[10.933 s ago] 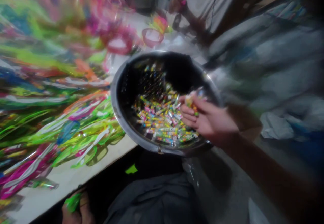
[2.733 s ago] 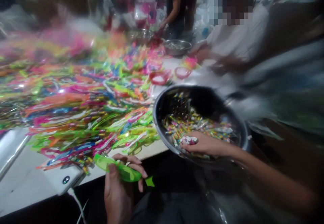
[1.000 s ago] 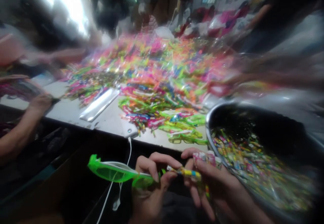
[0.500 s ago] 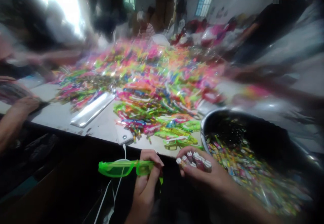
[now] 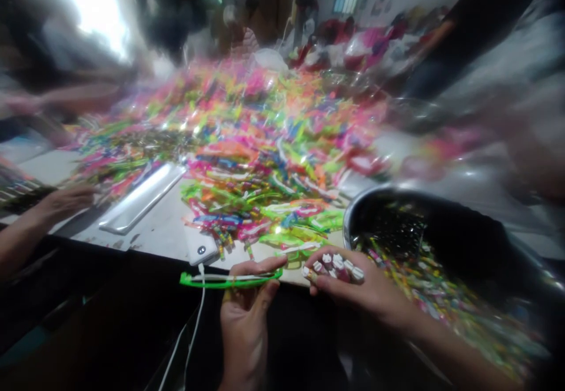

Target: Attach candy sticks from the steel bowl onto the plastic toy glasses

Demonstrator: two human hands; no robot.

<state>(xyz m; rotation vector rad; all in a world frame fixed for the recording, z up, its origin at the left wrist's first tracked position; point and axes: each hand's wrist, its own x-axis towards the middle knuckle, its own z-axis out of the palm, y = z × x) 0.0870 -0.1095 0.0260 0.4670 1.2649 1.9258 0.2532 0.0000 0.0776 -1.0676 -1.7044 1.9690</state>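
1. Our left hand (image 5: pixel 245 314) has its grip clamped on green glasses (image 5: pixel 212 283), held edge-on near the front of the desk (image 5: pixel 152 229).
2. Our right hand (image 5: pixel 355 294) is closed around a bunch of tubes (image 5: pixel 339 264), white ends showing, beside the basin (image 5: pixel 347 226).
3. We have glasses and tubes near each other, apart.
4. On the desk we see a bright heap (image 5: pixel 247 161) and a white device (image 5: pixel 202 249).
5. At far left we see another person's hand (image 5: pixel 70 199).
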